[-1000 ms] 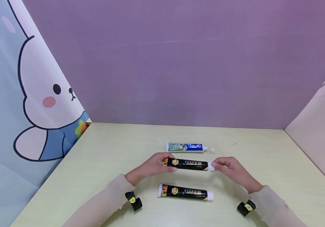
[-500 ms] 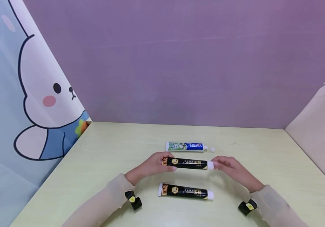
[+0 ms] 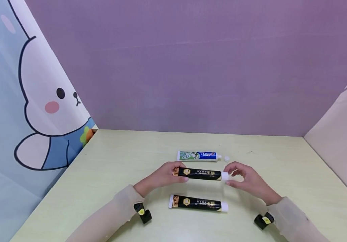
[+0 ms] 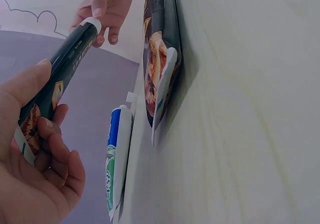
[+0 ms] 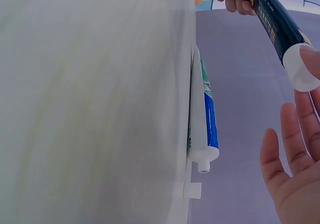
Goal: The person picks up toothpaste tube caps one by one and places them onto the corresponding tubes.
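Black toothpaste tube (image 3: 202,174) is held above the table (image 3: 131,151). Left hand (image 3: 165,176) grip: holding tail end, thumb against fingers. Right hand (image 3: 252,181) grip: slack, fingers parted around white cap (image 3: 224,176); contact unclear. Slack left hold could let tube turn or slip; hard squeeze could dent it. Nearer the person: second black tube (image 3: 196,203). Beyond: green-blue tube (image 3: 197,156), uncapped, and loose cap (image 3: 227,159) near right fingers, maybe easily knocked.

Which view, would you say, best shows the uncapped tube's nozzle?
The right wrist view: there the nozzle is largest and clearly outlined. The head view shows it small, beside the loose cap; the left wrist view, just a tiny stub.
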Available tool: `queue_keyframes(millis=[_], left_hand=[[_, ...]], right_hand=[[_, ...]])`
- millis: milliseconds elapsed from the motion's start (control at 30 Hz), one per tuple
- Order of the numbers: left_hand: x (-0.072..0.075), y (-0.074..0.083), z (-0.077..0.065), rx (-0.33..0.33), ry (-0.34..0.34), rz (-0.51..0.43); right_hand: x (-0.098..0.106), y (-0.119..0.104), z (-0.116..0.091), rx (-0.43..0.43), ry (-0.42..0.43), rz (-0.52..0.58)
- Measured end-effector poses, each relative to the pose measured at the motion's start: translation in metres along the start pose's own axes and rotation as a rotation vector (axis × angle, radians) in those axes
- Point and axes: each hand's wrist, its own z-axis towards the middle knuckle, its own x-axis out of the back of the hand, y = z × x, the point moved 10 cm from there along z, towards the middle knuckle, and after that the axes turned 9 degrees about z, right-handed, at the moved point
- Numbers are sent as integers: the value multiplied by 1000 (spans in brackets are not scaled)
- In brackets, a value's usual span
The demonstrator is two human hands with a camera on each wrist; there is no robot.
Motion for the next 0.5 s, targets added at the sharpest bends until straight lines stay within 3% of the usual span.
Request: queue_keyframes(millis=[233, 500], left_hand=[[-1, -1, 1, 4, 2, -8], [-2, -3, 0, 2, 2, -11]], right_hand=[[0, -5, -1, 29, 11, -11], [2, 6, -2, -81, 21, -70]])
